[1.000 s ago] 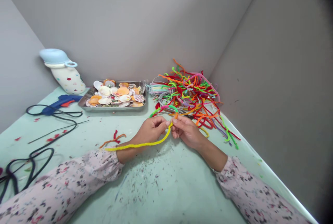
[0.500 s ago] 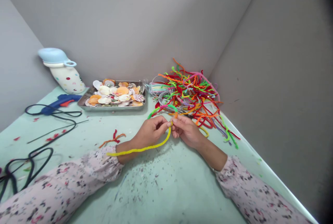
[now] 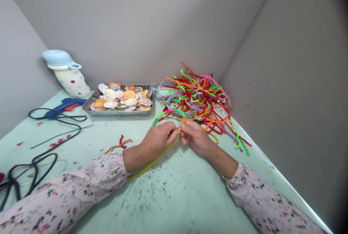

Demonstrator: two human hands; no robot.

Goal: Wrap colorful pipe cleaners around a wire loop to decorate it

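Observation:
Both hands meet over the middle of the table at a curved wire hoop (image 3: pixel 178 111) wrapped in green, pink, teal and orange fuzzy stem. My right hand (image 3: pixel 197 138) pinches the hoop at its orange end, thumb against fingers. A yellow pipe cleaner (image 3: pixel 152 163) starts at that pinch, and its long tail runs down and left beneath my left hand (image 3: pixel 159 138). My left fingers are closed beside the right fingertips, at the yellow strand's upper part. The fingers hide the exact spot where yellow meets orange.
Behind the hands lies a tangled heap of pipe cleaners (image 3: pixel 206 96). A metal tray (image 3: pixel 119 113) of seashells stands back left, near a blue glue gun (image 3: pixel 56 111), its black cord (image 3: pixel 45 152) and a white bottle (image 3: pixel 72 82). Red and orange scraps (image 3: pixel 119 144) lie left of my hand.
The yellow pipe cleaner's free tail has swung from over my left wrist to below it. My left hand has rolled slightly over the strand; the right hand stays nearly still.

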